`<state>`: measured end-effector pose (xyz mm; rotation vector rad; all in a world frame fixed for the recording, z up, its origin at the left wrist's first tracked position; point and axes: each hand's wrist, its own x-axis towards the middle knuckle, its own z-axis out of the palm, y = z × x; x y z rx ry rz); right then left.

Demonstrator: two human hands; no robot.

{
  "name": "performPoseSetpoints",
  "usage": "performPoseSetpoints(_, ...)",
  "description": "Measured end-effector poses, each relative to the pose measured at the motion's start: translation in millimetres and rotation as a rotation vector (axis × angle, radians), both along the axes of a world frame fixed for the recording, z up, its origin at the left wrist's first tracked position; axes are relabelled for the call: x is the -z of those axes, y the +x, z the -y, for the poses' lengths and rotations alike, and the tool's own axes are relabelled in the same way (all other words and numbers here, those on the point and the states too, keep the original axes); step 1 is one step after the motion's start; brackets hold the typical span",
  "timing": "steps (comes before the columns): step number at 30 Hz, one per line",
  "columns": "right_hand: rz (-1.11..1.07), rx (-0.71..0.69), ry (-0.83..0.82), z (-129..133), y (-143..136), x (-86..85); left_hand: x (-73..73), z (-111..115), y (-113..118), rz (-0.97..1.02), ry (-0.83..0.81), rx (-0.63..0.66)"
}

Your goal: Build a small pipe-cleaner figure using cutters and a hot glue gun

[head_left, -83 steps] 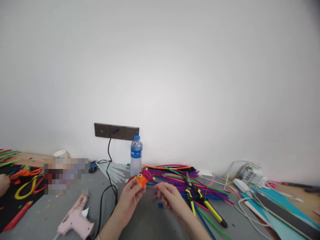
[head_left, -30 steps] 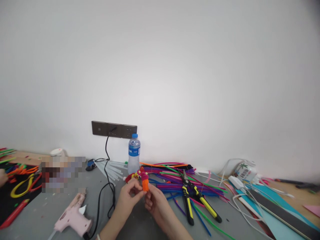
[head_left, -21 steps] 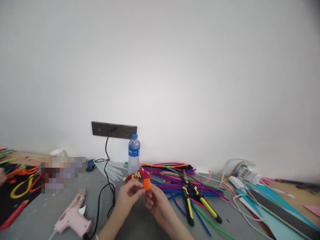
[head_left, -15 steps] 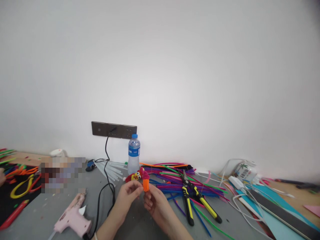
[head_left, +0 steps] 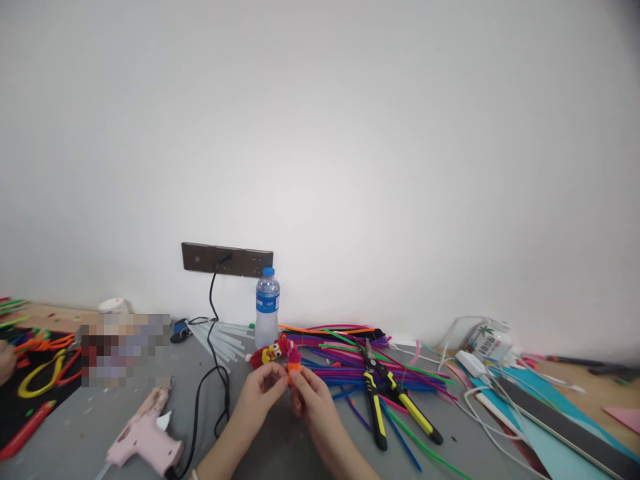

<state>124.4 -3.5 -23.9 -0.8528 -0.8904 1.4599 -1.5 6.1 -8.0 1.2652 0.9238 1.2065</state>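
Between my two hands is a small fuzzy pipe-cleaner piece, magenta at the top and orange below. My right hand pinches its orange part between thumb and fingers. My left hand is closed against the piece's left side, thumb and fingertips together; its fingertips are partly hidden. Just behind lies a red and yellow figure with googly eyes, apart from the piece or touching it, I cannot tell. To the right, pliers with yellow and black handles rest on a heap of coloured pipe cleaners.
A water bottle stands by the wall, with glue sticks left of it. A pink glue gun lies left, its black cord running to the sockets. White cables cross the right side. Another person's hand shows far left.
My right hand has turned over the piece, its thumb now covering more of the orange part. The view has shifted very slightly. The other things lie as before.
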Motion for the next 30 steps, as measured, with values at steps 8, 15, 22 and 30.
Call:
performPoseSetpoints(8, -0.105, -0.009, -0.163, -2.8, 5.2, -4.2, 7.9, -0.8, -0.4, 0.232, -0.117, -0.058)
performPoseSetpoints(15, -0.109, -0.052, -0.182, -0.9, 10.0, -8.6, -12.8, 1.7, -11.9, 0.861, -0.393, 0.101)
performPoseSetpoints(22, -0.167, 0.008, -0.176, -6.0, 20.4, -14.8, -10.9, -4.5, -22.4, 1.053, -0.435, 0.063)
performPoseSetpoints(30, -0.283, 0.185, -0.065, -17.0, 54.4, -22.2, -10.5, -6.8, -21.5, 0.898, -0.474, -0.050)
